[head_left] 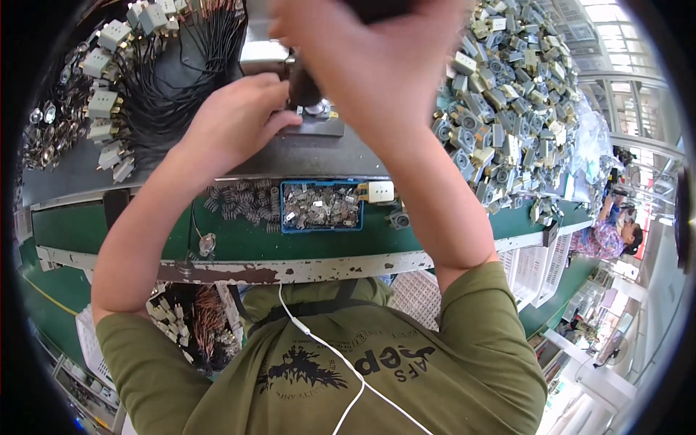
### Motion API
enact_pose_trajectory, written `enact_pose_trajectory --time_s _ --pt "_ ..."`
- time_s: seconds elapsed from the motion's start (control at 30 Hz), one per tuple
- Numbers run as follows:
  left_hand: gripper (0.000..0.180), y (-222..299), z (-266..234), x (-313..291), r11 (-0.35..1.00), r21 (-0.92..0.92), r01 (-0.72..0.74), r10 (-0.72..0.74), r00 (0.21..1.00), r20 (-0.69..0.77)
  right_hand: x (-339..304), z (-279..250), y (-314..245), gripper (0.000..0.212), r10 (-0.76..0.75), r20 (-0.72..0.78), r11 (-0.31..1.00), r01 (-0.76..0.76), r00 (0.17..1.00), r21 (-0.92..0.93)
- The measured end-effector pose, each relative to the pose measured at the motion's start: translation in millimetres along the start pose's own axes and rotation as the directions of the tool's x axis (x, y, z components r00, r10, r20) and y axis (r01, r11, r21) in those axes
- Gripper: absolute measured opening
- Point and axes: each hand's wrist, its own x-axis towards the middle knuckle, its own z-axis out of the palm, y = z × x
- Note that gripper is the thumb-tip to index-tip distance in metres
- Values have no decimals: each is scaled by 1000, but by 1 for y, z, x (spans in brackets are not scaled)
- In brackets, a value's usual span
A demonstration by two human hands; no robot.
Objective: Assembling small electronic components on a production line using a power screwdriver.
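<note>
My left hand (243, 109) is closed, its thumb and fingers bent around the near side of a metal fixture (319, 127). What lies between its fingertips is hidden. Beside them stands a dark upright cylinder (304, 85), with a small shiny round part (317, 109) at its foot. Raised above the fixture, my right hand (377, 72) is smeared by motion and wraps around a dark handle (373, 9) at the picture's top edge. A pale rectangular block (264, 54) sits just behind my left fingers.
Black cables (163, 90) with grey connector blocks lie at left. Grey housings (507, 109) are heaped at right. On the green ledge are springs (250, 203), a blue tray (281, 210) of small metal parts and a pale block (380, 192). A person (612, 235) is far right.
</note>
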Motion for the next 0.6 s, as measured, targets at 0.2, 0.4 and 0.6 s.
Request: enact_pose_trajectory --time_s 0.2,0.4,0.6 --pt "35 13 0 9 964 109 -242 249 967 -56 54 -71 -45 56 487 83 825 -427 869 -370" --pt "40 12 -18 -4 968 27 -249 249 968 10 53 -91 -24 44 289 -48 748 -256 956 -612" --pt "40 19 -24 -12 965 127 -230 230 973 8 42 -112 -18 29 250 107 686 -98 962 -722"
